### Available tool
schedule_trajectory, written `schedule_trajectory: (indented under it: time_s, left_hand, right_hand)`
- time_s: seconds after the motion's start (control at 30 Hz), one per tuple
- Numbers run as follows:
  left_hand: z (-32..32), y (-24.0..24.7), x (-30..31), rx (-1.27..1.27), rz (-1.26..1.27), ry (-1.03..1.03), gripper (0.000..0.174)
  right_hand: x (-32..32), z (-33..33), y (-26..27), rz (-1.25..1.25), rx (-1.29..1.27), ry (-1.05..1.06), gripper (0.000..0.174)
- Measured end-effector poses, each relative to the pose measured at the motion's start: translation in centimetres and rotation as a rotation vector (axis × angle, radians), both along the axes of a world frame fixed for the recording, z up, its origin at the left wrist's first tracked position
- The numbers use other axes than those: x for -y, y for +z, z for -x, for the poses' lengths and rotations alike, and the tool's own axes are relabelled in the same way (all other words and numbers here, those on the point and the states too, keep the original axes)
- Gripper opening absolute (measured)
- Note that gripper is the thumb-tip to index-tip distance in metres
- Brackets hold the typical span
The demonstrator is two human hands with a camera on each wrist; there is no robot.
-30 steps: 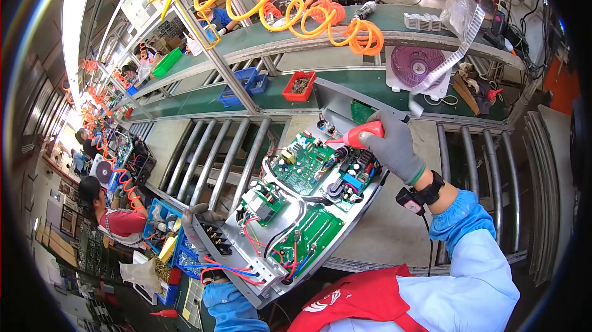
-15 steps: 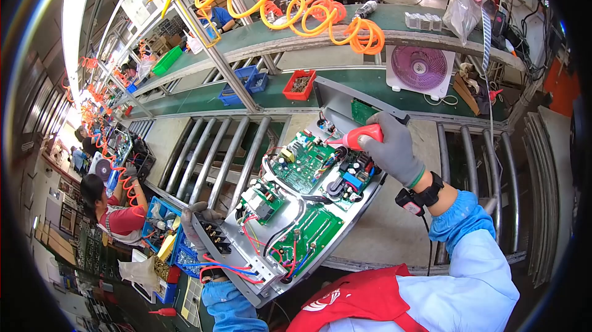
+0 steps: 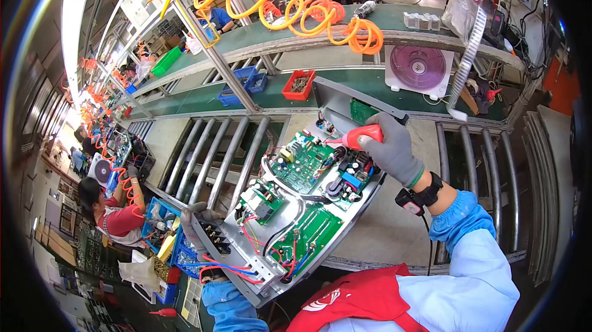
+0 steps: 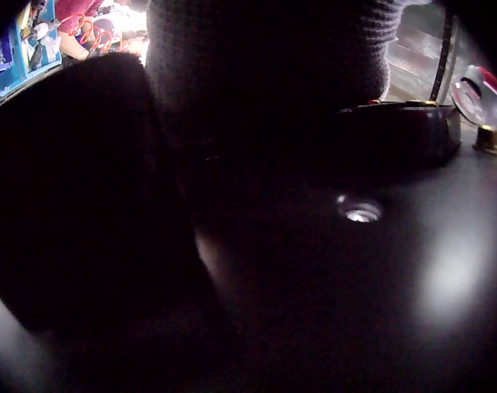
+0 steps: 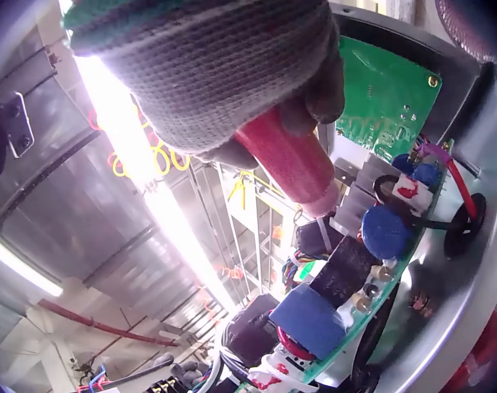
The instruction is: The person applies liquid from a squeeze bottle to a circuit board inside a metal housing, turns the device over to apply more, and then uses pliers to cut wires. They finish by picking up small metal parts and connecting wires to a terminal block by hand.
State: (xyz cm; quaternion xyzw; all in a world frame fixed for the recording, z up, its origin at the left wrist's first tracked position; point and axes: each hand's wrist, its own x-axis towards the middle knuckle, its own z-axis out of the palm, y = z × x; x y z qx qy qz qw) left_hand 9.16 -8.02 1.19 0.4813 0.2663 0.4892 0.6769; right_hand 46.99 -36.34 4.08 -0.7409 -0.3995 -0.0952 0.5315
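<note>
My gloved right hand [image 3: 394, 150] grips a red squeeze bottle [image 3: 364, 137], its pale nozzle aimed down at the green circuit board [image 3: 302, 165]. In the right wrist view, the red bottle [image 5: 293, 164] slants down from the gloved fingers, its tip close over the wires and parts beside a blue component [image 5: 310, 319]. The boards sit in an open grey metal chassis [image 3: 336, 239], tilted in front of me. My gloved left hand [image 3: 196, 224] holds its near left end panel, partly hidden behind it. The left wrist view is mostly dark, with glove fabric above the panel [image 4: 363, 270].
Red and blue wires [image 3: 228, 268] hang off the chassis's near end. Steel rollers [image 3: 246, 153] run behind and to the right. Blue parts bins [image 3: 185, 258] stand at the left, near a seated person [image 3: 120, 221]. Orange coiled hoses [image 3: 308, 17] hang overhead; a strip [image 3: 472, 61] dangles at right.
The right hand and red bottle have shifted only slightly, and the nozzle stays over the same area. The dangling strip at the right swings. The person at the left has raised an arm.
</note>
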Motion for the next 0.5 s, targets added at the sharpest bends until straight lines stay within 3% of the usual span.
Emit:
schedule_trajectory:
  time_s: [0.17, 0.5]
  left_hand:
    - [0.1, 0.0, -0.1, -0.007, -0.018, -0.012, 0.063]
    - [-0.2, 0.2, 0.4, 0.014, -0.011, 0.052, 0.064]
  right_hand:
    - [1.3, 0.4, 0.3, -0.019, -0.068, -0.038, 0.034]
    - [1.3, 0.2, -0.3, -0.013, 0.138, -0.077, 0.036]
